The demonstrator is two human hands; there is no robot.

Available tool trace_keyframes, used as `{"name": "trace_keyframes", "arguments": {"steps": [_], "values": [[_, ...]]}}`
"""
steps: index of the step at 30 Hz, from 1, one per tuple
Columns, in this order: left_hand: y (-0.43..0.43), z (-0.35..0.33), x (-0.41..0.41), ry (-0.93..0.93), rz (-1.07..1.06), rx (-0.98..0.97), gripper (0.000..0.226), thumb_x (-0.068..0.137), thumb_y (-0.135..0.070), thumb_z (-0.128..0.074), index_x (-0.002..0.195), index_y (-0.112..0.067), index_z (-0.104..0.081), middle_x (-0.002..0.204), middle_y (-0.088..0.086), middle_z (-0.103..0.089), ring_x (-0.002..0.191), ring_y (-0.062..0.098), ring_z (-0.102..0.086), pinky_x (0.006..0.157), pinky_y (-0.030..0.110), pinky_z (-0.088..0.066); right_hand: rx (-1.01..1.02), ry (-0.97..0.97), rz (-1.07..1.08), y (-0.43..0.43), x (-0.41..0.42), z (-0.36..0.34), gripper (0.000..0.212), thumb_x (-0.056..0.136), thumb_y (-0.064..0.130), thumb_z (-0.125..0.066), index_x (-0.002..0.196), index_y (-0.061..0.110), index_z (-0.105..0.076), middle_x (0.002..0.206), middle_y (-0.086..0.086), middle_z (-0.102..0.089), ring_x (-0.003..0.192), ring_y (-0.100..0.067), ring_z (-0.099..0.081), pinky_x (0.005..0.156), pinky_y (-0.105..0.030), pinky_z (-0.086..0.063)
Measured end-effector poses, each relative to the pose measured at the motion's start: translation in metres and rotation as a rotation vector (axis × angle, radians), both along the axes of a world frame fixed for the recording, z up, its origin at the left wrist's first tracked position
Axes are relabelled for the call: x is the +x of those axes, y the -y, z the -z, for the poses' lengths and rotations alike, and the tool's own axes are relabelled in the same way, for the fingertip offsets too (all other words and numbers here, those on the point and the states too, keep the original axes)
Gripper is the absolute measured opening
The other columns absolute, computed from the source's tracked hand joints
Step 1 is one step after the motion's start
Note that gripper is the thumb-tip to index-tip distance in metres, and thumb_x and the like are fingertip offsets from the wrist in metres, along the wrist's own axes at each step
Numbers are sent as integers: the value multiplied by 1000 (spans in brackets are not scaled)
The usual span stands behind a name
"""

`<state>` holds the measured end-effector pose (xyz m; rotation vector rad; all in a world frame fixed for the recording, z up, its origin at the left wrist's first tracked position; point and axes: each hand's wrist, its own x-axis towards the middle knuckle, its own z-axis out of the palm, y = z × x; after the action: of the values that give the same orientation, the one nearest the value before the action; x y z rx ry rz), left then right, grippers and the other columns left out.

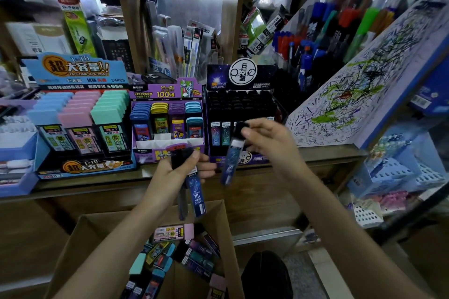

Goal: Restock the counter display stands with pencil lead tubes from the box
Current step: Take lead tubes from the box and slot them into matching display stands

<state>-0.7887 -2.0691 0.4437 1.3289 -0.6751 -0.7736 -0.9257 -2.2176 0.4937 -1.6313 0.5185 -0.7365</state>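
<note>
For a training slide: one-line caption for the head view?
Right hand pinches one dark lead tube before the black display stand; left hand grips more tubes above the cardboard box.

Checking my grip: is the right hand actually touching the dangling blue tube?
Touching: head view shows the right hand pinching the blue tube's black cap.

Non-task stuff: white test board (352,94) covered in pen scribbles, tilted, right side on the wooden counter (328,155); coloured markers (352,14) racked far right; blue pens (303,56) standing just left of the board; packaged refills (179,48) upright, far centre; green carton (77,29) far left; blue perforated baskets (398,172) below the board, right; black shoe (267,274) near, on the floor
</note>
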Motion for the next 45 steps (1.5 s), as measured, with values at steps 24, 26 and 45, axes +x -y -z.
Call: {"name": "trace_keyframes", "arguments": {"steps": [24,26,45], "values": [[-1,-6,-3,-113,60,-78,17,94,-17,-46,101,-4,-56,97,12,-73,76,21,-71,61,24,-57,-521,-178,197,100,-20,-5,22,86,5,-63,107,12,-66,86,4,-63,75,-3,-62,71,-14,-53],[-1,-7,-3,-125,54,-88,18,93,-16,-47,104,-6,-56,97,12,-73,79,24,-72,63,25,-58,-507,-210,208,101,-18,-2,20,87,8,-63,106,13,-65,87,2,-63,79,-7,-62,73,-19,-54],[-6,-10,-1,-127,-50,-118,27,80,-22,-61,105,-11,-66,97,3,-74,94,13,-69,76,23,-57,-487,-195,98,3,7,10,9,89,17,-60,91,25,-63,88,12,-61,79,6,-56,70,-9,-45]]}}
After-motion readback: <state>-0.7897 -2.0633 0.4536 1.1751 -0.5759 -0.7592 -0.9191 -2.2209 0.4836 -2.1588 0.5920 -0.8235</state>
